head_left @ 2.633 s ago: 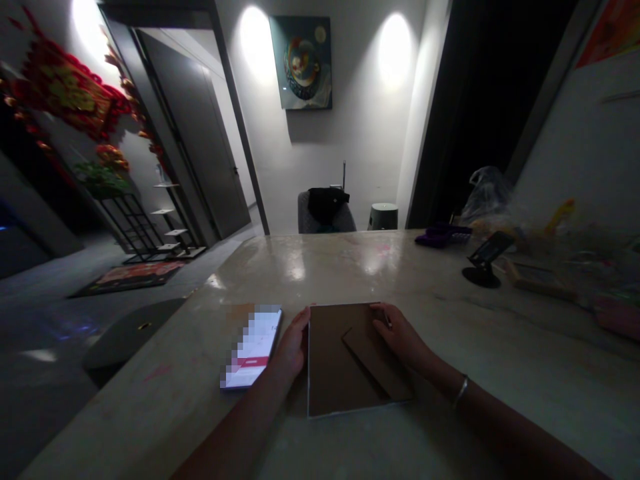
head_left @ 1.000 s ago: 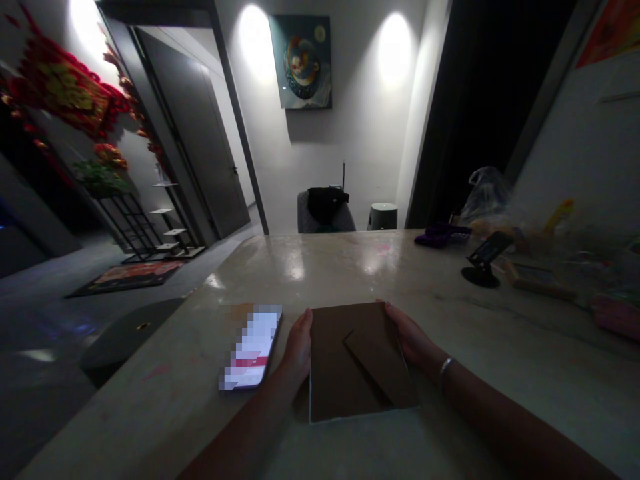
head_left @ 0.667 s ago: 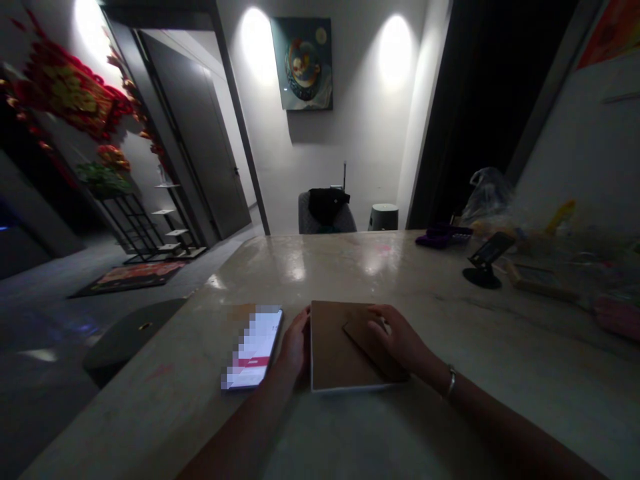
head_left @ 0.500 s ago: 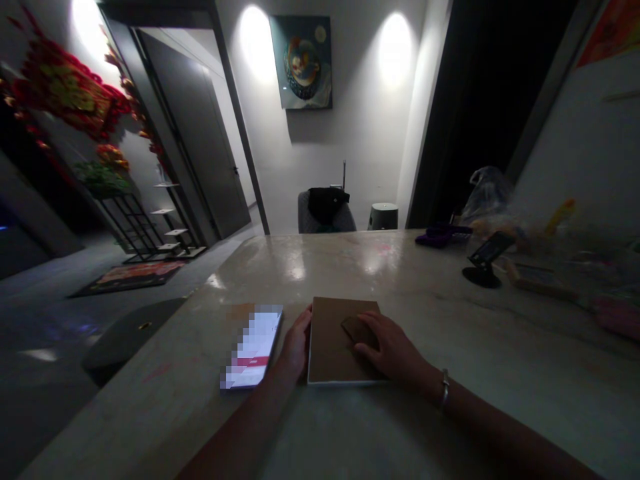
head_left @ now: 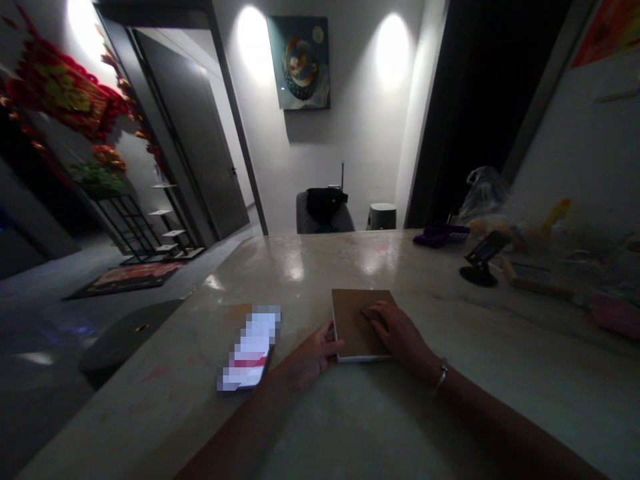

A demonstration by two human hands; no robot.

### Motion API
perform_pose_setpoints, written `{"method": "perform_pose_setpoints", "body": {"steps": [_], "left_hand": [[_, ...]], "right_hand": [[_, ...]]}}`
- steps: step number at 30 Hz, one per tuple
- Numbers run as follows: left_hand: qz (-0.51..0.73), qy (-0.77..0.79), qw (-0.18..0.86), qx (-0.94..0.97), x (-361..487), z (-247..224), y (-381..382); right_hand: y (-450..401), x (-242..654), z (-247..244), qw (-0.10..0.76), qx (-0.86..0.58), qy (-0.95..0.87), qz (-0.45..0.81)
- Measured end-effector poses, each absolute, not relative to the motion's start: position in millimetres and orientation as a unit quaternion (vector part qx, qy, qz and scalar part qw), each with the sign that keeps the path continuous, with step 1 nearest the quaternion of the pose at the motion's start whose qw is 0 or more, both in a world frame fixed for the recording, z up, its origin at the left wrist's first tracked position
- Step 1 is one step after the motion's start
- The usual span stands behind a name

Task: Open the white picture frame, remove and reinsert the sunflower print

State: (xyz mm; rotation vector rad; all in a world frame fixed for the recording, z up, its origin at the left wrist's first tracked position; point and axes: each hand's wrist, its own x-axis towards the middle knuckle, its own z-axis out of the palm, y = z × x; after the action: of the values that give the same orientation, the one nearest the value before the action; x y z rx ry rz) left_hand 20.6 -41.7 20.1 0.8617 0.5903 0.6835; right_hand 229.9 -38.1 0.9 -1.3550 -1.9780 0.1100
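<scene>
The brown cardboard back of a picture frame (head_left: 353,323) lies low on the stone counter, its white edge showing along the near side. My right hand (head_left: 397,331) lies over its folded easel strut, which is mostly hidden. My left hand (head_left: 313,357) grips the frame's near left edge, thumb side against the board. Left of that hand, a smartphone (head_left: 249,348) lies face up with its screen pixelated. The frame's front is hidden.
The stone counter (head_left: 320,267) runs ahead to a far edge. At the right stand a black phone stand (head_left: 480,263), a purple item (head_left: 440,235), a plastic bag (head_left: 485,197) and several mixed items. Beyond the counter are a chair (head_left: 325,217) and a doorway.
The frame has tipped from leaning up toward me to lying lower and flatter, and sits farther away and to the right. Both hands have moved with it, my right hand on top.
</scene>
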Motion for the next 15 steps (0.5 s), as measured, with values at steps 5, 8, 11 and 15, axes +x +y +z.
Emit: {"method": "perform_pose_setpoints", "body": {"steps": [5, 8, 11, 15], "left_hand": [[0.324, 0.247, 0.813, 0.416, 18.5, 21.7, -41.4], [0.337, 0.249, 0.807, 0.416, 17.8, 23.5, -41.6], [0.347, 0.252, 0.805, 0.41, 17.6, 24.9, -41.7], [0.355, 0.26, 0.8, 0.408, 18.2, 23.9, -40.9]], "right_hand": [[-42.5, 230.1, 9.1, 0.362, -0.531, -0.763, 0.072], [-44.8, 229.8, 13.3, 0.349, -0.547, -0.758, 0.067], [-45.8, 228.3, 16.1, 0.342, -0.552, -0.758, 0.062], [-46.0, 225.7, 17.0, 0.345, -0.544, -0.762, 0.066]]}}
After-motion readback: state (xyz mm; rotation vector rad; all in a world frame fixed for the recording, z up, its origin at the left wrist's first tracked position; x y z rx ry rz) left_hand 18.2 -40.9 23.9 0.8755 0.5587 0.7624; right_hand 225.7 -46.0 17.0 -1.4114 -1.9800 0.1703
